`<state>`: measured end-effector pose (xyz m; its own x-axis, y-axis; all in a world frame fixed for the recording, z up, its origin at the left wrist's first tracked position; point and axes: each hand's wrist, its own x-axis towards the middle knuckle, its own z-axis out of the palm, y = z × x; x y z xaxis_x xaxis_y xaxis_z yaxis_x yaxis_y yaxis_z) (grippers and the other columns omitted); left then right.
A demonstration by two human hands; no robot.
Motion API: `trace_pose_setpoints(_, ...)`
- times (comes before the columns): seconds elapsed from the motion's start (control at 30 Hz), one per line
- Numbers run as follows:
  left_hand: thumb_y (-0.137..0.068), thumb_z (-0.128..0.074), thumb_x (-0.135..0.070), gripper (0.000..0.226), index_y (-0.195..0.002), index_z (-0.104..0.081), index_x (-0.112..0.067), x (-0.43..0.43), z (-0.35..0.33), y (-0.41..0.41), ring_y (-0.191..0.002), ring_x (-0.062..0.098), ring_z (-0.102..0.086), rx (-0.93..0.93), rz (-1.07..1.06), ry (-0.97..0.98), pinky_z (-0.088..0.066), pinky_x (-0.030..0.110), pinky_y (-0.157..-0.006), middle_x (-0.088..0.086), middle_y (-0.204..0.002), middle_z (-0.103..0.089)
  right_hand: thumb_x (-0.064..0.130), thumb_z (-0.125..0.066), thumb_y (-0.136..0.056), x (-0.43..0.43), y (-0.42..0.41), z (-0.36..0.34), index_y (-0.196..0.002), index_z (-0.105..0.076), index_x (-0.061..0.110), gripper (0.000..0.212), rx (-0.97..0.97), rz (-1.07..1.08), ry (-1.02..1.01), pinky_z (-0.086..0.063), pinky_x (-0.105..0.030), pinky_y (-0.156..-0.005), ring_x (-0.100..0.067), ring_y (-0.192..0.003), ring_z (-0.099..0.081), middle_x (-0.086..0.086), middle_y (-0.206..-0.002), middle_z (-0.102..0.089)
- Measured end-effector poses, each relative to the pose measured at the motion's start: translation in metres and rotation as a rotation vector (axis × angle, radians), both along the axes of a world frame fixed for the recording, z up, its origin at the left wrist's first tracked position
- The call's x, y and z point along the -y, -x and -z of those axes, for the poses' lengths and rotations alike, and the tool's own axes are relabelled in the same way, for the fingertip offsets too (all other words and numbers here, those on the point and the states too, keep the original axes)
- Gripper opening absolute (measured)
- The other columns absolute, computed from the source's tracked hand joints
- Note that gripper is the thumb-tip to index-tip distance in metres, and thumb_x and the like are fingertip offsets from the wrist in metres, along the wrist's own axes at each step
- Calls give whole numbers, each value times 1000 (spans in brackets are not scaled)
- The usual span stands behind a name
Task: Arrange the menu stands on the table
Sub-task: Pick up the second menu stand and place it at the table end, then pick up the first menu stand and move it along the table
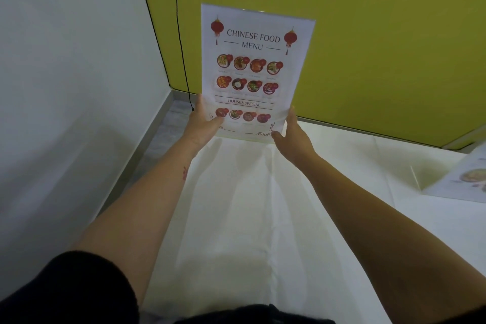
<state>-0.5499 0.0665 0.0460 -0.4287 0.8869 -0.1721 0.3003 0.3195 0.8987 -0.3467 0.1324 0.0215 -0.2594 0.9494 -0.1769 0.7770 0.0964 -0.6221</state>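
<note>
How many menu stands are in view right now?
2. The Chinese food menu stand is upright at the table's far edge, held at its lower corners by the left hand and right hand. A second menu stand is cut off at the right edge; others may be out of view.

Looks like a restaurant or small eatery dining corner. Shown by a long table under a white creased cloth (249, 218), a clear acrylic stand with a printed "Chinese Food Menu" sheet (252, 71), and plain white (65, 60) and olive-green walls (368, 21).
</note>
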Motion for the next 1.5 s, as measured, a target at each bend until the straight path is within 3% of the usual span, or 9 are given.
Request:
trace_pose_setpoints(0.07, -100, -54, -12, 58, -150, -30, -26, 0, -1, -1, -114, 9, -46, 16, -13, -8, -42, 27, -91, -6, -136, -50, 27, -49, -98, 0, -2, -1, -157, -1, 24, 76, -3, -2, -15, -53, -46, -90, -34, -122, -58, -2, -152, -45)
trace_pose_setpoints(0.17, -101, -52, -13, 55, -150, -30, -25, 1, -1, -3, -112, 7, -43, -19, -33, -2, -37, 25, -88, -8, -134, -49, 28, -49, -98, 0, -4, -3, -157, -4, 23, 74, -4, -2, -21, -51, -45, -92, -33, -125, -56, -3, -154, -43)
trace_pose_setpoints(0.33, -100, -54, -19, 58, -152, -27, -25, 26, 1, -21, -135, 20, -46, -52, -41, -4, -33, 26, -92, -2, -149, -46, 31, -47, -100, 25, -27, -4, -159, -5, 19, 72, -3, 14, -49, -44, -43, -100, -32, -137, -46, -4, -160, -33)
trace_pose_setpoints(0.47, -100, -54, -27, 65, -156, -19, -23, 24, 4, -20, -140, 24, -40, -66, -85, 17, -36, 37, -107, 4, -155, -37, 35, -43, -103, 29, -28, -3, -159, -4, 14, 71, 31, 8, -78, -35, -43, -110, -27, -147, -31, -6, -164, -23)
trace_pose_setpoints(0.67, -100, -47, -35, 61, -155, -26, -20, 35, 13, -46, -142, 26, -38, -211, -94, 22, -40, 46, -112, 5, -156, -36, 37, -39, -103, 38, -55, 1, -158, -11, 10, 66, 122, -48, -161, -22, -40, -120, -24, -152, -16, -8, -165, -17)
trace_pose_setpoints(1.0, -106, -32, -38, 61, -159, -14, -11, 57, 21, -194, -154, 25, -3, -531, 273, 70, -4, 41, -124, 10, -166, -8, 46, -29, -104, 75, -199, 1, -157, -19, 12, 64, 299, -10, -255, -8, -38, -124, -24, -154, -8, -7, -166, -14)
trace_pose_setpoints(1.5, -106, -28, -41, 64, -159, -12, -10, 74, 21, -423, -154, 25, 2, -628, 493, 93, -2, 41, -124, 11, -166, -6, 44, -32, -104, 123, -419, -2, -156, -25, 11, 62, 278, 181, -253, -8, -38, -124, -23, -153, -13, -8, -165, -19)
